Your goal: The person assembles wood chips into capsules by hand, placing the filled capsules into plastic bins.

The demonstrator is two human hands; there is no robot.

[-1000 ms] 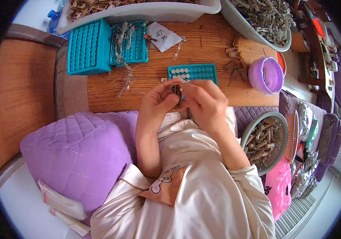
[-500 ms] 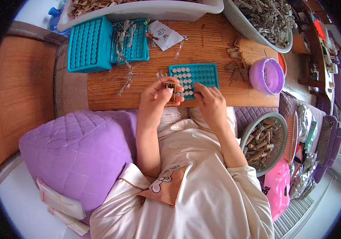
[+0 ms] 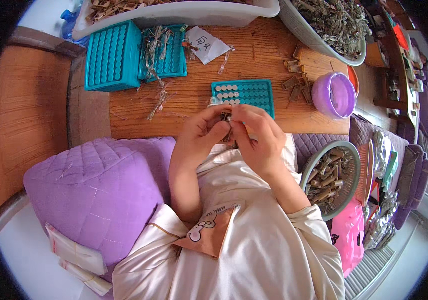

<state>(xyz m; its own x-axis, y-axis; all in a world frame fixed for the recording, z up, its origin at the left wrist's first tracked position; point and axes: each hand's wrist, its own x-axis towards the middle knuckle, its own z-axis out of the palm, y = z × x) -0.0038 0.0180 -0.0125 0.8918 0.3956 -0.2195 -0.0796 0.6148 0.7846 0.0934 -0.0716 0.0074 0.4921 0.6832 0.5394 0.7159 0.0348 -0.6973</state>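
Observation:
My left hand [image 3: 196, 137] is closed around a small brownish rectangular case [image 3: 226, 117], holding it above my lap at the table's near edge. The fingertips of my right hand [image 3: 263, 137] are pinched together against the case's right side. What they hold, if anything, is hidden. Just beyond both hands lies a teal tray [image 3: 272, 97] with rows of round pockets. Small white discs [image 3: 227, 88] fill its far left rows, while the pockets to the right show teal. My fingers cover part of the tray's near side.
Similar brown cases [image 3: 299, 80] lie right of the tray, beside a purple tub [image 3: 335, 96]. Stacked teal trays [image 3: 113, 56] stand far left, under a long white bin [image 3: 174, 21]. A grey basket [image 3: 356, 175] of brown pieces sits by my right arm.
My right hand has moved from the tray leftward to the case. My left hand has shifted slightly right, so both hands now meet at the case.

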